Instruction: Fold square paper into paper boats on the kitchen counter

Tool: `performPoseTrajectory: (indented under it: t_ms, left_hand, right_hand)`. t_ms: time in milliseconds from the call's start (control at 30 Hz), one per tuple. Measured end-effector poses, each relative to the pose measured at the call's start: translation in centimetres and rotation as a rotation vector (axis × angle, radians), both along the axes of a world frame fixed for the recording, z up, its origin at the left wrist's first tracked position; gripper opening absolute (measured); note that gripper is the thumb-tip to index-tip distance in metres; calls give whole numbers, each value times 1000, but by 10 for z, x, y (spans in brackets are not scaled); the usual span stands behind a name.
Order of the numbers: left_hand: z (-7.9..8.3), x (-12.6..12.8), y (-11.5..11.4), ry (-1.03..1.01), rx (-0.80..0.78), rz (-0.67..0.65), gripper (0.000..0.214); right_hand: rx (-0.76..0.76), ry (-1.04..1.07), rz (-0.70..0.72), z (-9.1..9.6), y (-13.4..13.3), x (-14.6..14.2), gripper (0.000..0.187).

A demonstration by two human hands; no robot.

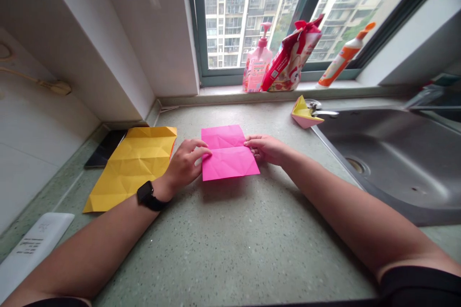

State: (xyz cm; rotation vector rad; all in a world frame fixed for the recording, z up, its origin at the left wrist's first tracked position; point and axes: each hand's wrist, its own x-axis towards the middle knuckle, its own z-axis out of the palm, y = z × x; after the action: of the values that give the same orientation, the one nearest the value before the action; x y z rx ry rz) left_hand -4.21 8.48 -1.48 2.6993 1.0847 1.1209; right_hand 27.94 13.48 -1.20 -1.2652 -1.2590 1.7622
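Observation:
A bright pink sheet of paper (229,159), creased across its middle, is held just above the counter, its near edge casting a shadow. My left hand (188,159), with a black watch (149,195) on the wrist, pinches the sheet's left edge near the crease. On the opposite edge, my right hand (265,148) grips the paper between thumb and fingers; some of its fingertips are hidden. Left of my left hand lies a yellow creased sheet of paper (139,158), with a little orange showing at its right edge.
A folded yellow-and-pink paper shape (304,114) stands by the faucet (324,112) and steel sink (389,153). A pump bottle (256,69), red bag (290,60) and orange-white bottle (340,63) line the windowsill. A dark flat object (103,149) and white device (32,244) lie left.

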Motion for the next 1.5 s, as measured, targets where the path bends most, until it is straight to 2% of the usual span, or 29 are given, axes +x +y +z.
performPoseTrajectory:
  t_ms: [67, 133, 167, 233, 333, 433, 600, 733, 900, 967, 1067, 1133, 1167, 1233, 1333, 1433, 1500]
  left_hand:
    - [-1, -1, 0, 27, -52, -31, 14]
    - [-2, -2, 2, 39, -125, -28, 14]
    - [-2, -3, 2, 42, -155, -16, 14]
    - [-3, -4, 4, 43, -197, 9, 13]
    - [-3, -4, 5, 29, -225, 39, 15]
    - [-3, -4, 6, 4, -246, 50, 19]
    - [-3, -2, 6, -43, -344, -6, 20]
    - [2, 2, 2, -129, -506, -96, 20]
    - [3, 5, -4, -145, -682, -215, 29]
    - [-1, 5, -4, -145, -639, -190, 43]
    - [-8, 4, 1, -233, -404, 2, 68]
    - [-9, 3, 3, -261, -223, 106, 71]
    - [-9, 2, 4, -239, -156, 117, 67]
    - [-6, 2, 3, -140, -77, 74, 53]
    - [-3, 6, -2, 37, -50, -74, 32]
    - [-3, 11, -6, 205, -97, -218, 29]
    - [-6, 12, -7, 303, -158, -266, 33]
  right_hand:
    - [159, -166, -39, 0, 0, 2, 15]
    - [431, -350, -125, 2, -1, 4, 12]
    - [568, -414, -141, 3, -2, 5, 17]
    - [772, -455, -64, 6, -5, 6, 30]
    - [891, -396, 167, 8, -9, 4, 43]
    - [915, -375, 266, 6, -12, -2, 42]
    - [927, -451, 226, 1, -9, -1, 29]
    - [782, -475, 283, 2, -5, 9, 23]
    - [673, -462, 338, 9, -2, 18, 31]
    - [647, -478, 354, 11, -2, 20, 32]
    - [646, -538, 356, 10, -1, 20, 35]
    - [667, -602, 336, 9, -1, 18, 41]
    - [679, -638, 327, 7, 0, 18, 47]
    - [706, -701, 313, 5, 0, 17, 61]
    - [760, -735, 284, -1, -1, 15, 76]
    - [823, -714, 232, -10, -3, 10, 81]
    - [869, -703, 191, -15, -4, 6, 78]
